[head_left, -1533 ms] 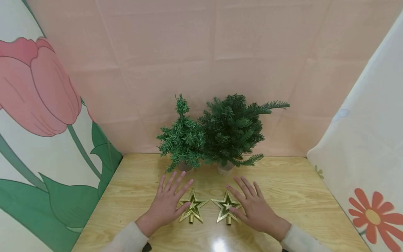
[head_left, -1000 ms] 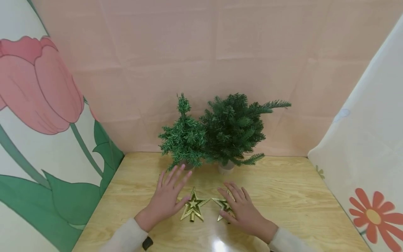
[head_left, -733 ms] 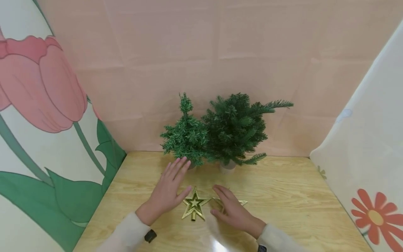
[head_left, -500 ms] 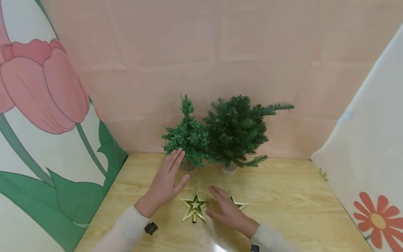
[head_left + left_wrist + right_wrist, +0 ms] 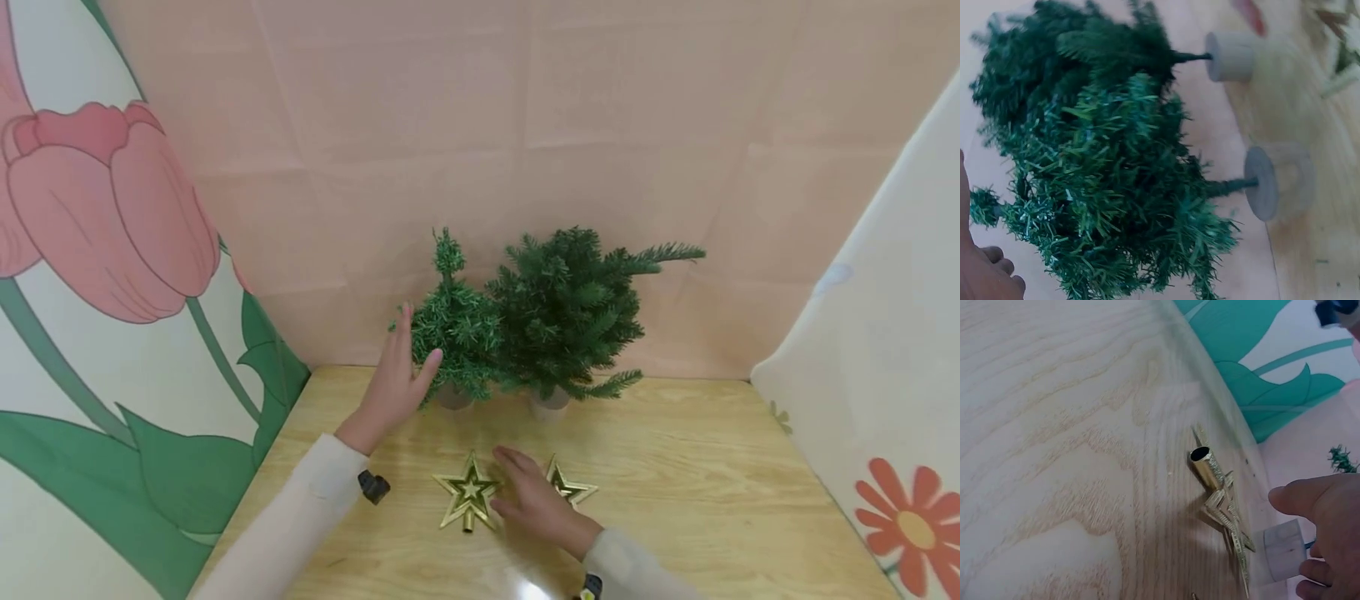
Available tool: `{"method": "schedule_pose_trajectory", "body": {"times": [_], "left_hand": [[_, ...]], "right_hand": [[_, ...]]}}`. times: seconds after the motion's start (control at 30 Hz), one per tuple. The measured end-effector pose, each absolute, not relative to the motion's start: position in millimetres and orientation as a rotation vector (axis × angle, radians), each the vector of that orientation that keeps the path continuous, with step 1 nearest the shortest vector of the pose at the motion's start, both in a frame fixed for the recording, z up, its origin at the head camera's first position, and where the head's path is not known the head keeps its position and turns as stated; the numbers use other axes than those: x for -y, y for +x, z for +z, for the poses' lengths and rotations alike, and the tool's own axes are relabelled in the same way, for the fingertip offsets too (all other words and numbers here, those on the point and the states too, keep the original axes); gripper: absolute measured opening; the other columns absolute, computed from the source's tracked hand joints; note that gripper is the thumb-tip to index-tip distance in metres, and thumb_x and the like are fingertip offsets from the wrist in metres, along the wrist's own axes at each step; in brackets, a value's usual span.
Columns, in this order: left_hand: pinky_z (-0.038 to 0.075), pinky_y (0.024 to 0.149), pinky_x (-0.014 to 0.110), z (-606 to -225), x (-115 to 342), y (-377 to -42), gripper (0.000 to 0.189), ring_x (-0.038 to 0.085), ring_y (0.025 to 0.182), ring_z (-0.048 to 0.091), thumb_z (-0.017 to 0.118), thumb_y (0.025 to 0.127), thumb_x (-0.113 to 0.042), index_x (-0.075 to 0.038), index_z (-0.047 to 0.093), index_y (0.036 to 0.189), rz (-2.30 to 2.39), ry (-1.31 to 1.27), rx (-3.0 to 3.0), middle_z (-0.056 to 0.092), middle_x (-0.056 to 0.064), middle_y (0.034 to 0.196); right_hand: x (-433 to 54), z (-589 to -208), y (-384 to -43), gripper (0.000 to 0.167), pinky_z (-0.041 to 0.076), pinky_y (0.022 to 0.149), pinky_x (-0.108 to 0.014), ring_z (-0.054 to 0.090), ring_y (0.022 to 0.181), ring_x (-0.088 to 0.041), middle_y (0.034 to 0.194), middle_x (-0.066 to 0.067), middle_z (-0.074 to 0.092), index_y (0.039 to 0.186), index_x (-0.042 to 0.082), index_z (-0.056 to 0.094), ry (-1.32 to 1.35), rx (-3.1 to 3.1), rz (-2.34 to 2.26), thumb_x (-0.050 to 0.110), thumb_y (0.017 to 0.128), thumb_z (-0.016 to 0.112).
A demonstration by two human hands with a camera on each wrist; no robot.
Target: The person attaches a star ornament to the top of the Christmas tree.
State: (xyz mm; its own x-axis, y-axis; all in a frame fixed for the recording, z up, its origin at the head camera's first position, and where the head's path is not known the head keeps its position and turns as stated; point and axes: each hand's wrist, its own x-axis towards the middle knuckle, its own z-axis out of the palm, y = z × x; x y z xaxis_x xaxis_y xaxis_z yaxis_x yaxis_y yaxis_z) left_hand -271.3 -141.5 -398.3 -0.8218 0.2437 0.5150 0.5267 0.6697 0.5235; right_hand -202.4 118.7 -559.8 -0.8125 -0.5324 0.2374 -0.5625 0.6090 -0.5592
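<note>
My left hand point(image 5: 390, 383) is raised at the left side of a small artificial Christmas tree point(image 5: 457, 333), fingers straight and thumb spread apart. It overlaps the tree's outer branches in the head view; in the left wrist view the hand point(image 5: 985, 269) lies near the treetop. My right hand point(image 5: 536, 504) hovers low between two gold star tree toppers, holding nothing, fingers relaxed. Its fingertips are right at the left star point(image 5: 469, 490), and it hides part of the right star point(image 5: 573, 489). In the right wrist view a star topper point(image 5: 1225, 506) lies beside the thumb, its hollow socket showing.
A fuller, darker tree point(image 5: 570, 317) stands right of the small one, a branch jutting right. Both have round pale bases, such as the right base point(image 5: 551, 406). The wooden table point(image 5: 675, 467) meets a pink cloth backdrop point(image 5: 600, 100); printed flower cloths flank it.
My left hand has moved up and forward from the table to the small tree's side. My right hand has moved left across the right star toward the left one. Trees and stars stay put.
</note>
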Motion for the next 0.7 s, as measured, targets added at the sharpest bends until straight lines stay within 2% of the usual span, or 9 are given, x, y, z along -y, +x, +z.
{"method": "schedule_pose_trajectory", "body": {"times": [0.1, 0.27, 0.47, 0.7], "left_hand": [[0.018, 0.114, 0.056, -390.9, 137.5, -283.3, 0.079, 0.023, 0.148, 0.006, 0.044, 0.104, -0.041, -0.031, -0.018, 0.153, -1.125, -0.534, 2.476, -0.002, -0.002, 0.163], [0.019, 0.114, 0.056, -385.9, 136.4, -306.5, 0.077, 0.024, 0.147, 0.009, 0.043, 0.103, -0.046, -0.035, -0.015, 0.153, -1.177, -0.469, 2.498, 0.003, 0.000, 0.163], [0.021, 0.114, 0.056, -389.2, 136.6, -329.2, 0.082, 0.026, 0.147, 0.013, 0.043, 0.099, -0.057, -0.031, -0.011, 0.155, -1.133, -0.434, 2.532, 0.008, 0.001, 0.162], [0.025, 0.112, 0.054, -398.6, 139.3, -344.6, 0.087, 0.028, 0.144, 0.022, 0.054, 0.097, -0.051, -0.023, -0.002, 0.158, -1.116, -0.440, 2.554, 0.018, 0.006, 0.161]], "right_hand": [[-119.0, -562.5, -204.4, 0.075, 0.036, 0.107, -0.051, 0.035, 0.136, -0.039, 0.148, -0.025, 0.036, 0.147, -0.006, 0.036, 0.937, 2.823, 0.983, 0.023, 0.089, 0.073], [-118.3, -565.9, -208.0, 0.074, 0.036, 0.106, -0.052, 0.036, 0.135, -0.040, 0.147, -0.025, 0.038, 0.146, -0.007, 0.037, 0.932, 2.878, 0.969, 0.025, 0.090, 0.073], [-116.7, -565.1, -209.6, 0.073, 0.037, 0.106, -0.051, 0.040, 0.133, -0.039, 0.145, -0.024, 0.042, 0.144, -0.008, 0.039, 0.939, 2.900, 0.914, 0.028, 0.090, 0.072], [-113.5, -565.9, -210.3, 0.076, 0.039, 0.105, -0.050, 0.040, 0.132, -0.039, 0.143, -0.023, 0.043, 0.145, -0.007, 0.038, 0.961, 2.919, 0.942, 0.027, 0.088, 0.074]]}}
